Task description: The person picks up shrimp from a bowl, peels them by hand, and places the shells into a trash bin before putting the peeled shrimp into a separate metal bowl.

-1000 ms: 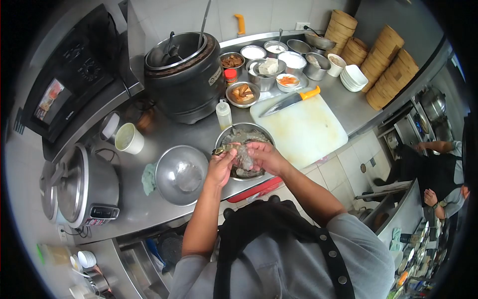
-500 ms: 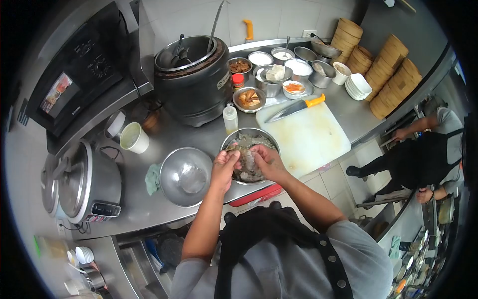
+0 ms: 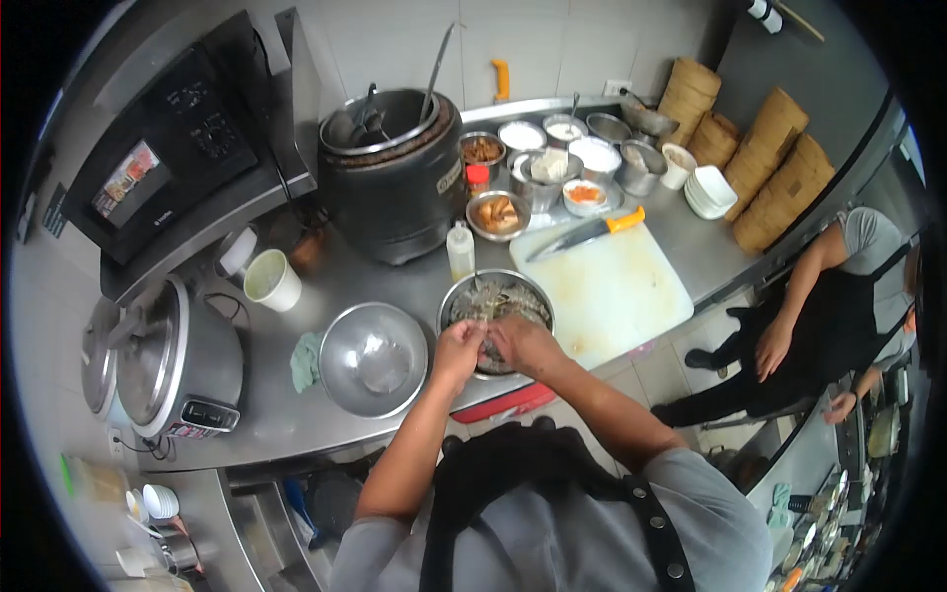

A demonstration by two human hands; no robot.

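A steel bowl of raw grey shrimp stands at the counter's front edge. Over its near side my left hand and my right hand meet, fingers pinched together on a shrimp. Most of that shrimp is hidden by the fingers. Left of my left hand sits a wider steel bowl with a pale, shiny patch at its bottom that I cannot make out. To the right of the shrimp, a white cutting board carries a knife with an orange handle.
A squeeze bottle stands behind the shrimp bowl. Farther back are a large black pot, several ingredient bowls and bamboo steamers. A green cloth and a rice cooker are at left. Another person stands at right.
Both hands have come lower and nearer to me, from over the bowl's middle to its near side. The shrimp, plainly visible before, is now mostly covered. The other person's arm has swung down.
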